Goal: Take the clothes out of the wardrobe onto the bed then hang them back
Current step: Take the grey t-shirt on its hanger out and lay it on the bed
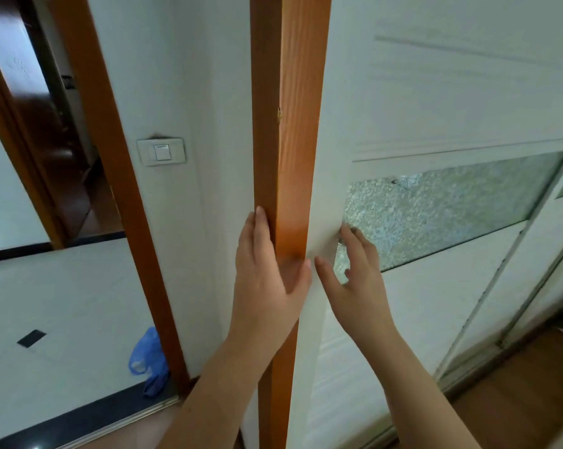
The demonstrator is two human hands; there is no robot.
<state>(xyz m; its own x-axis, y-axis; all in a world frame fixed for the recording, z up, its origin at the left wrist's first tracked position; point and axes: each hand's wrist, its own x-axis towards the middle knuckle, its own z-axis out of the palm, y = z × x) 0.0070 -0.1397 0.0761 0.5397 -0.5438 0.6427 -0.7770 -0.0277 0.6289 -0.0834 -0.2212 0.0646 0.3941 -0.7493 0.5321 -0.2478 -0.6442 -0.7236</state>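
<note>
Both hands are up at the wardrobe door [419, 92], a white sliding panel that sits shut against the wooden upright [294, 92] on its left edge. No clothes in sight: by the look of it they're behind this panel, and nothing is out yet, so this reads as the opening step.

The left hand [267, 270] lies flat along the upright, fingers straight and holding nothing, thumb reaching across to the door's left edge. The right hand [354, 283] is spread and relaxed, grasping nothing, with its fingertips [346, 231] on the lower left corner of the frosted glass pane [442, 212] and the thumb on the white frame beside it.

Now the danger points. There's no handle to be seen, so the slide depends on skin friction; a smooth painted face could let the palm skid. Pushing through the glass rather than the frame loads the pane. That left thumb sits right at the seam, where 1 rebound of the door could nip it. And a lopsided shove might jam the panel in its bottom track [468, 380].

Off left, a light switch [161, 152] on the wall and a blue plastic bag [147, 351] on the floor.
</note>
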